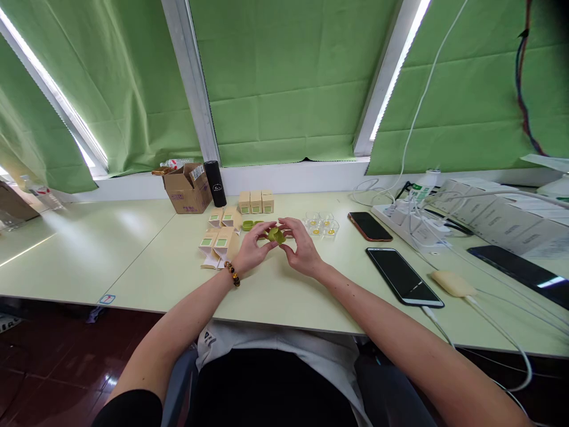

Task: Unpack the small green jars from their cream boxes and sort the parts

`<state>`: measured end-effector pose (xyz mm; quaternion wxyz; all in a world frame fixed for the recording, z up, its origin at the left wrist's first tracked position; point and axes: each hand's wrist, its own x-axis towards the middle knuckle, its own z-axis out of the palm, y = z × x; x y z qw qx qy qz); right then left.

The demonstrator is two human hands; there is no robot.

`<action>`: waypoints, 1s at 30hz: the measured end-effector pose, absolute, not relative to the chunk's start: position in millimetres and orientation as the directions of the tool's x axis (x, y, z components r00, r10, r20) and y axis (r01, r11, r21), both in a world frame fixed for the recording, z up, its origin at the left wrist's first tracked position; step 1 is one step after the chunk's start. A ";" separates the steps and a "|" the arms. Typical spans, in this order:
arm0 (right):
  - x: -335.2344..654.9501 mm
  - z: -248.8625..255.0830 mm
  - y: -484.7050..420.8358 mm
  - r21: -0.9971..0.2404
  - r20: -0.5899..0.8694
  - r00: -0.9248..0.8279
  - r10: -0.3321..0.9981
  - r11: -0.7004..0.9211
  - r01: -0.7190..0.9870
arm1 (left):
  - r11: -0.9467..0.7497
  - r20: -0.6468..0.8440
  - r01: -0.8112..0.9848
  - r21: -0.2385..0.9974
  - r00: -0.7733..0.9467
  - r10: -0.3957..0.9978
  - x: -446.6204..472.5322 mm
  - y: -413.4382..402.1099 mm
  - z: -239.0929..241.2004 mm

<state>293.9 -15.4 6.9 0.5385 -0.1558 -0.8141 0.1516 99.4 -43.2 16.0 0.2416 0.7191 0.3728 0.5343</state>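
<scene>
Both my hands meet over the pale green table (133,249), pinching one small olive-green round piece (276,235) between them. My left hand (252,248), with a bead bracelet at the wrist, grips its left side with curled fingers. My right hand (302,246) holds its right side with fingers bent over it. Just behind lie more small green pieces (250,225). Open beige cartons (219,244) lie to the left of my left hand. Three closed beige boxes (256,202) stand further back. Small clear cups with yellow contents (320,225) sit right of my right hand.
A brown cardboard box (188,188) and a black cylinder (215,183) stand at the back left. Two phones (403,276) (370,226) lie on the right, with a power strip (411,225), white cables, a yellowish pad (452,283) and white boxes (493,216). Green blinds hang behind.
</scene>
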 end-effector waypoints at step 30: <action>292.7 7.8 -18.1 -0.091 0.896 -0.298 0.330 0.792 0.604 | -0.725 0.759 0.427 0.541 0.123 0.639 105.2 -50.7 14.0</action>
